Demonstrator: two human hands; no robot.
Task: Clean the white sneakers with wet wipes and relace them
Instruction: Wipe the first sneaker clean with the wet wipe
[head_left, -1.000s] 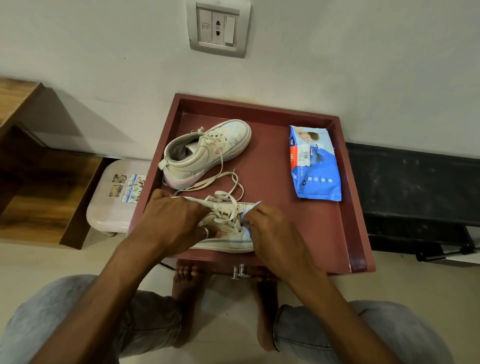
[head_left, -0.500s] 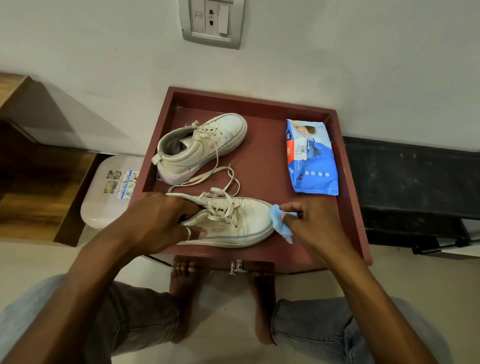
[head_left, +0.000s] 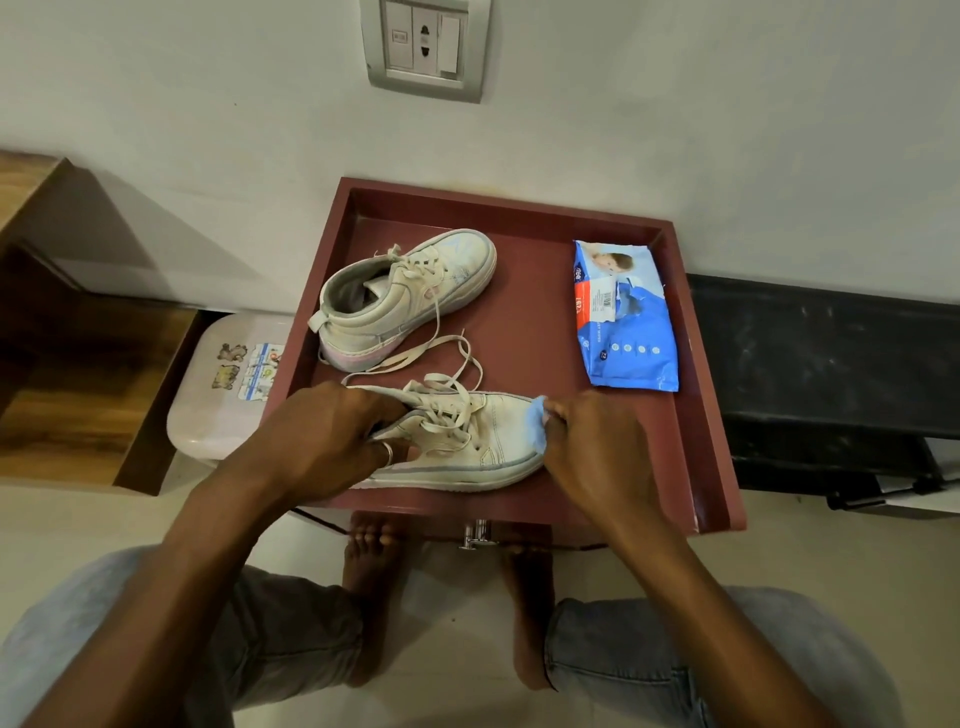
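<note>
The near sneaker (head_left: 483, 441) lay along the front edge of the red tabletop (head_left: 535, 338), its length running left to right, toe pointing right. The left grip (head_left: 322, 436) clasped its heel end, and the right grip (head_left: 592, 441) pinched a blue wet wipe (head_left: 537, 423) against the toe. Behind lay the second sneaker (head_left: 415, 296), slanted with its toe toward the far right, and the wipes pack (head_left: 623, 322) sat off to the right.

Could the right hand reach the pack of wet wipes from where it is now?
Probably yes: the wipes pack lies just beyond the right hand with only bare tray between. But that hand pinches a blue wipe at the near sneaker's toe, so its fingers are busy.
</note>
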